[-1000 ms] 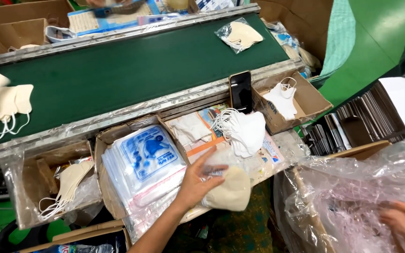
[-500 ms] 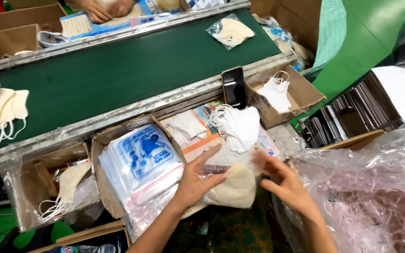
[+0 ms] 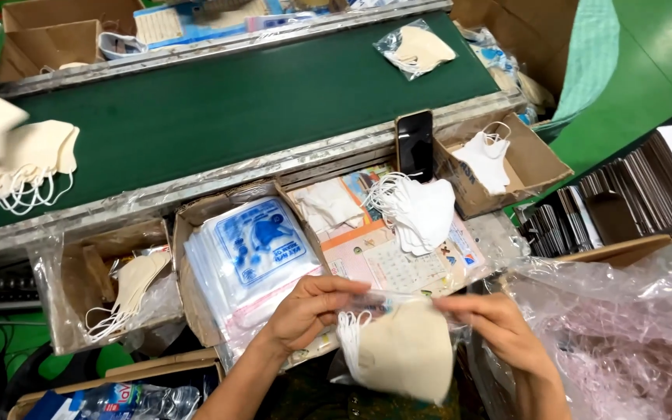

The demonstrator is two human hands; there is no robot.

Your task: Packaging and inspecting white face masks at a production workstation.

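A cream mask [image 3: 402, 356] in a clear bag [image 3: 398, 311] is held between both hands, low and near the body. The bag's top edge is pinched by the left hand [image 3: 305, 311] and by the right hand [image 3: 495, 327]. Just beyond the left hand a box of printed bags [image 3: 254, 249] is seen; white masks [image 3: 418, 210] lie past the right.

a cream face mask [image 3: 404, 359] is sitting inside a clear plastic bag [image 3: 386, 342], its curved body hanging downward and tilting slightly to the right. its white ear loops [image 3: 349, 334] are bunching at the left side, dangling in thin strands. the bag's open top edge is stretching flat and roughly level between the left hand [image 3: 306, 311] and the right hand [image 3: 495, 327], both of which are pinching it just above the mask.
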